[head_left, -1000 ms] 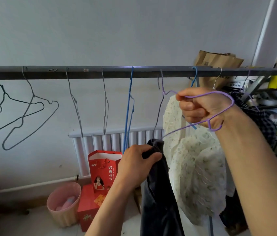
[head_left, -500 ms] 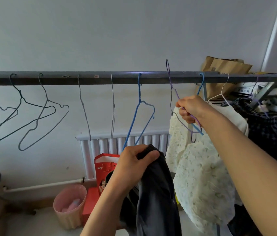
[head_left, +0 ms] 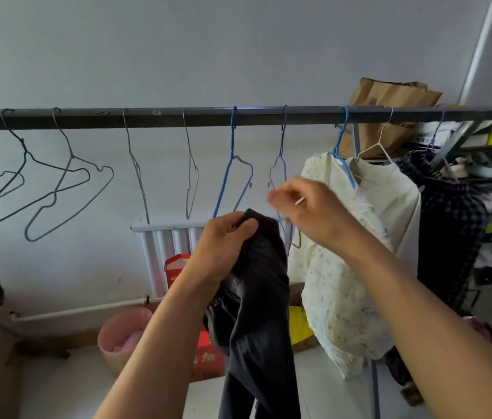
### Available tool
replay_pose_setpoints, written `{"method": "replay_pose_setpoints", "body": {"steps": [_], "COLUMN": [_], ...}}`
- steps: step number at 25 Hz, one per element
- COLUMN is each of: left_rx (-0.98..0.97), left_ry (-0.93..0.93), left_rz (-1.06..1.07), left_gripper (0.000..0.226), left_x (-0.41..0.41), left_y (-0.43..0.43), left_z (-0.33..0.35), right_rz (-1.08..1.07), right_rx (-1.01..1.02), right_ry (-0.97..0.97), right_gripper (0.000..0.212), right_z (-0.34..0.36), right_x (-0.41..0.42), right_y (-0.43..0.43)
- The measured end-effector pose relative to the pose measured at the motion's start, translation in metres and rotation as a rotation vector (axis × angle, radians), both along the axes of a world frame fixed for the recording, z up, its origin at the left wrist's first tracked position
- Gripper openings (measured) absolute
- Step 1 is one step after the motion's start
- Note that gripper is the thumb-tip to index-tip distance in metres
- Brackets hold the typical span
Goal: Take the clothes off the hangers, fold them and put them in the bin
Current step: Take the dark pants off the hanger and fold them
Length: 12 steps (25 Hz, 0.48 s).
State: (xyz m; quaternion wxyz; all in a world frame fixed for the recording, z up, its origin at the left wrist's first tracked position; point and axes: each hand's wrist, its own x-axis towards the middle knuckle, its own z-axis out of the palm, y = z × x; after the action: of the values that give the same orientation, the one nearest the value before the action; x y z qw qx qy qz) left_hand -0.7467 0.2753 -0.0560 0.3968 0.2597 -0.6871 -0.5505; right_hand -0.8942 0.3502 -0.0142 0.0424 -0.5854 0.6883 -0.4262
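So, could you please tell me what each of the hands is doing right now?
Left hand: gripping the dark garment.
Right hand: at the purple hanger, blurred; grip cannot be told.

Below the rail, the left grip holds a dark garment; the right grip, blurred, is at a purple hanger hooked on that rail.

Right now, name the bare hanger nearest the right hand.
The purple hanger, just behind the right hand; the bare blue hanger and grey hangers hang further left.
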Motion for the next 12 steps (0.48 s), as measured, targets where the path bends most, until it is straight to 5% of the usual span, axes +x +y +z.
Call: {"method": "replay_pose_setpoints", "body": {"steps": [4,9,12], "left_rx": [0.121,-0.054,-0.202], "left_ry": [0.019,-0.011,-0.171], "left_rz": [-0.094,-0.21,-0.266], "left_gripper": [0.028,0.027,0.032], "left_x": [0.006,0.022,0.047], "left_y": [0.009,0.012,0.011], "left_z": [0.007,0.0,-0.016], "right_rz": [0.265,0.172,0.153], "right_rx": [0.198,-0.104,-0.211], "right_ry": [-0.083,0.06,-0.053], "right_gripper": [0.056,0.019,0.015], "right_z": [-0.017,-0.014,-0.005], "right_x": [0.015,0.017,0.014], "right_y": [0.008,0.004,0.013]}}
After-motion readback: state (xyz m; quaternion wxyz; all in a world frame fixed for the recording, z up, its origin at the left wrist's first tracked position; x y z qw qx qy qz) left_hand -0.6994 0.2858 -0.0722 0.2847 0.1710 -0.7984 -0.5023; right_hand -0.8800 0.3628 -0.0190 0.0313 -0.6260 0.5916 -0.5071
